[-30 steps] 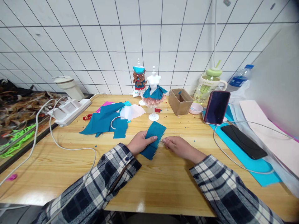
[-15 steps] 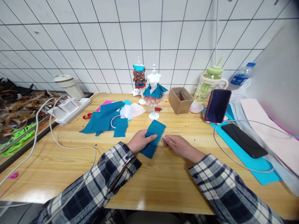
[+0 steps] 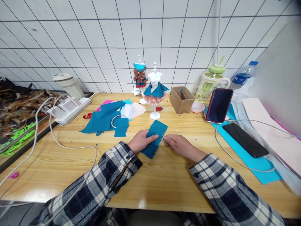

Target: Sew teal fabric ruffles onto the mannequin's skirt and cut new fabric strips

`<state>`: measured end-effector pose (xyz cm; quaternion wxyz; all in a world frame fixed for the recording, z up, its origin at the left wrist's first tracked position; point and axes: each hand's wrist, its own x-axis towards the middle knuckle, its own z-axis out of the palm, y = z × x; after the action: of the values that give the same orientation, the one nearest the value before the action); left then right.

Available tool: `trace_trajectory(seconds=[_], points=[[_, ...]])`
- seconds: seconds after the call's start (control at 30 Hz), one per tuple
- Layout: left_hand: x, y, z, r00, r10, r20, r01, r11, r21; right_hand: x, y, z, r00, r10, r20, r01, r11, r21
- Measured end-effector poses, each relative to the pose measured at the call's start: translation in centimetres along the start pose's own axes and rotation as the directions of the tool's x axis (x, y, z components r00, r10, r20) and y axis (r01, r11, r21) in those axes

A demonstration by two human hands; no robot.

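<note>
My left hand (image 3: 141, 141) pinches a strip of teal fabric (image 3: 159, 129), thumb on top and fingers underneath. The strip's right edge is cut in a zigzag. Just right of that edge, my right hand (image 3: 177, 144) has thumb and forefinger pressed together; whatever lies between them is too small to make out. Beyond the hands stands a small white dress form (image 3: 155, 80) wearing a teal and pink ruffled skirt (image 3: 155, 93). More teal fabric (image 3: 103, 121) lies to the left, with a pale ring (image 3: 113, 121) on it.
A second dressed form (image 3: 139, 77) stands at the back. Right of it are a cardboard box (image 3: 181, 103), a pink bowl (image 3: 198, 107), a drink jug (image 3: 210, 83), a propped phone (image 3: 219, 106) and a flat phone (image 3: 245, 140). A power strip (image 3: 70, 110) and loose cables lie left.
Both hands and the teal strip stay almost in place. The whole view has shifted very slightly.
</note>
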<state>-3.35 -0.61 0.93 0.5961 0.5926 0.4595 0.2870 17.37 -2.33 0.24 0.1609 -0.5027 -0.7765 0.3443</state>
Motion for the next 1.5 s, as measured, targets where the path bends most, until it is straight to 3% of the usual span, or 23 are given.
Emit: trace_trajectory(seconds=[0.33,0.67,0.97,1.5], points=[[-0.11,0.17,0.01,1.0,0.001,0.004,-0.001,1.0,0.002,-0.46,-0.22,-0.6,0.999,0.004,0.033,-0.006,0.997,0.081],[-0.13,0.18,0.03,0.999,-0.037,0.03,0.037,0.999,0.001,-0.33,-0.08,-0.52,0.999,-0.005,0.054,0.002,0.998,0.059],[-0.08,0.19,-0.06,0.999,0.033,0.043,-0.037,0.995,0.09,-0.24,0.16,-0.44,0.998,-0.01,0.069,0.006,0.999,0.051],[-0.12,0.17,-0.03,0.999,0.021,0.026,-0.022,0.998,0.058,-0.11,0.39,-0.43,0.998,-0.015,0.065,0.014,1.0,0.019]])
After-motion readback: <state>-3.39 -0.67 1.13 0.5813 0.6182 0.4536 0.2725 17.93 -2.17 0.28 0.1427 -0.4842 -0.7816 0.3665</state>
